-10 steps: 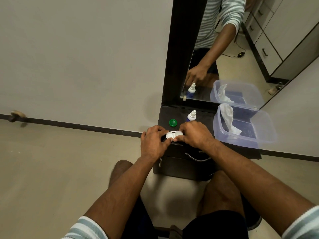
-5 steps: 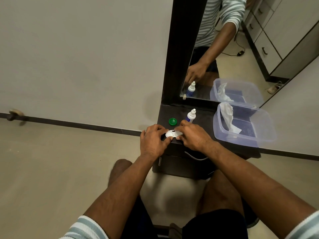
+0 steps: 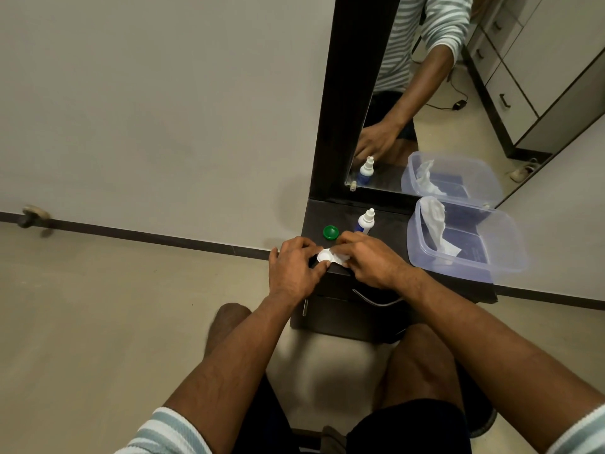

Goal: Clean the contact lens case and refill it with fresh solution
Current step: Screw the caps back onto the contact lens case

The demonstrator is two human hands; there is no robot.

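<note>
A white contact lens case lies at the front edge of the dark dresser top. My left hand pinches its left end with thumb and fingers. My right hand covers the case's right half, fingers closed on it; what is under them is hidden. A loose green cap lies just behind the hands. A small white and blue solution bottle stands upright behind my right hand.
A clear plastic box holding a white tissue sits on the dresser's right side. A mirror in a dark frame rises behind. Drawer handles lie below the hands. My knees are under the dresser front.
Both hands stay on the case. My right hand's fingers have shifted slightly over the case's right half; the case's left well shows a little more.
</note>
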